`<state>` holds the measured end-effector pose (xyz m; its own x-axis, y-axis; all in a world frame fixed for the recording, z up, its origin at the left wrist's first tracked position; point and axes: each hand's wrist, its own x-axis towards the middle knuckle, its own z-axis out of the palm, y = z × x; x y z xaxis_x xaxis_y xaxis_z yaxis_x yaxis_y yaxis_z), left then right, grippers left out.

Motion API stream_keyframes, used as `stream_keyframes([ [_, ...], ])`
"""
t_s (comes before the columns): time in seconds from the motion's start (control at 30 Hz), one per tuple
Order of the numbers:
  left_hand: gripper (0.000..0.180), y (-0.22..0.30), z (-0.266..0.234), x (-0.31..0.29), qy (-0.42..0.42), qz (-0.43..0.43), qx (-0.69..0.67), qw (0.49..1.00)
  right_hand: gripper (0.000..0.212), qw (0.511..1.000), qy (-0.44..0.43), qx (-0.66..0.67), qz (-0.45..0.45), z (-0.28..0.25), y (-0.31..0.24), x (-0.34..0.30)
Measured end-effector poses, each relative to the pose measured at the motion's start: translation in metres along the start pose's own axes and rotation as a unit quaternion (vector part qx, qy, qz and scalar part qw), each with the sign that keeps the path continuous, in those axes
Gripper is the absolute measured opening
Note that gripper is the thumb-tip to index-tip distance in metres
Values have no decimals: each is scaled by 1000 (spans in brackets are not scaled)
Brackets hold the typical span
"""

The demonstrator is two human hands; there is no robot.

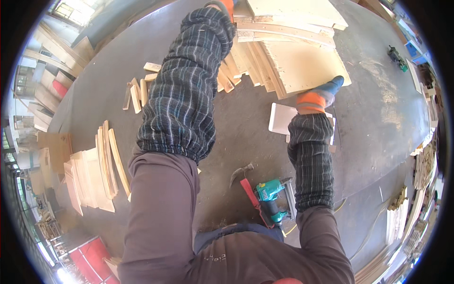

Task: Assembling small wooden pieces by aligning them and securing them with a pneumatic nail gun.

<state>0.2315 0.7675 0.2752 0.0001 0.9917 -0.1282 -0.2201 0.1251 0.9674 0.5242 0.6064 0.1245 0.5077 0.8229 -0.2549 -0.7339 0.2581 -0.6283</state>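
Observation:
My left hand [225, 6], in an orange-cuffed glove, reaches to the top edge of the picture beside a pile of pale wooden pieces. Its fingers are cut off or hidden, so its grip does not show. My right hand [320, 96], in a blue and orange glove, is closed on the near right edge of a pale wooden panel [305, 64]. That panel lies slanted on a stack of boards [267, 68]. Beyond it, a curved wooden strip [283, 34] and another flat panel [298, 10] lie on the pile.
Near me on the dark table [236, 132] lie a teal nail gun [269, 191] and a red-handled hammer [250, 191]. Short wood blocks [136, 94] and a stack of thin boards [92, 175] are on the left. Sawdust [388, 92] and a green tool [397, 57] are at right.

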Motion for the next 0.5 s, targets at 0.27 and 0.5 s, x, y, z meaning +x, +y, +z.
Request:
stream_keyframes([
  [0.27, 81, 4, 5, -5, 27, -36, 40, 998, 95, 989, 99, -99, -38, 82, 20, -36],
  [0.5, 87, -9, 27, -58, 41, -63, 66, 995, 91, 990, 64, -112, -62, 79, 26, -16],
])
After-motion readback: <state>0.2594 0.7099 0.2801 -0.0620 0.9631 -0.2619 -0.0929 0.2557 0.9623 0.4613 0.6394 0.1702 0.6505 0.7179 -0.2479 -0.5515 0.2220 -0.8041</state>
